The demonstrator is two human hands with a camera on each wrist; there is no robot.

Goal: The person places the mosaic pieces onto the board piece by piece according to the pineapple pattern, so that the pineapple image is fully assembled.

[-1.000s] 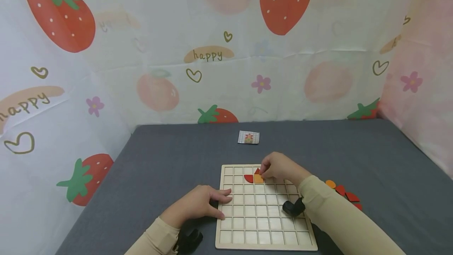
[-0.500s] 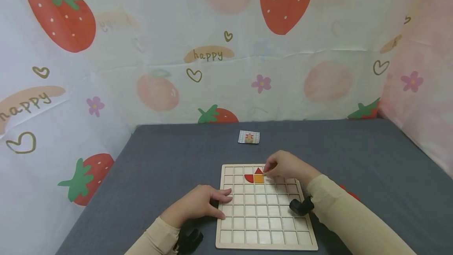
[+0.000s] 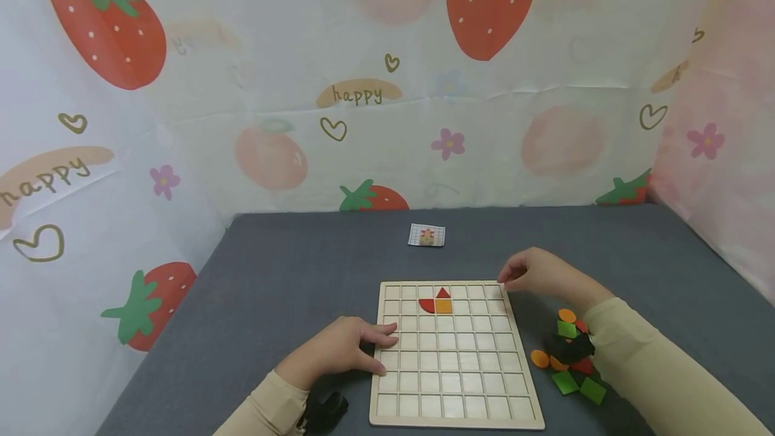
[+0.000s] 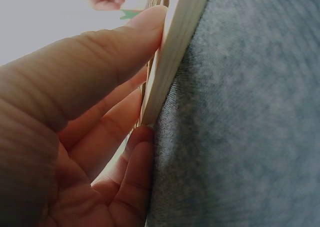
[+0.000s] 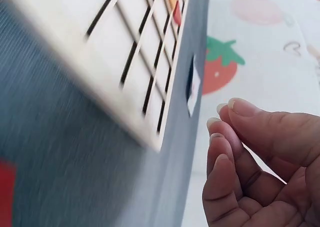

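Note:
A pale wooden grid board lies on the grey cloth. Near its far edge sit a red triangle, an orange square just below it and a red quarter-round piece to the square's left. My left hand rests on the board's left edge, fingers extended over it; the left wrist view has the thumb against the wooden rim. Beyond the far right corner hovers my right hand. Its fingers are loosely bent, thumb near the index fingertip, and nothing shows between them.
Right of the board lie loose pieces: orange rounds, green squares and red ones, partly hidden by the right wrist's black camera. A small picture card lies behind the board. A strawberry-print curtain closes the back.
My right hand has left the pieces near the board's far edge and moved right, past the corner, uncovering the red triangle and more loose pieces. My left hand stays in place.

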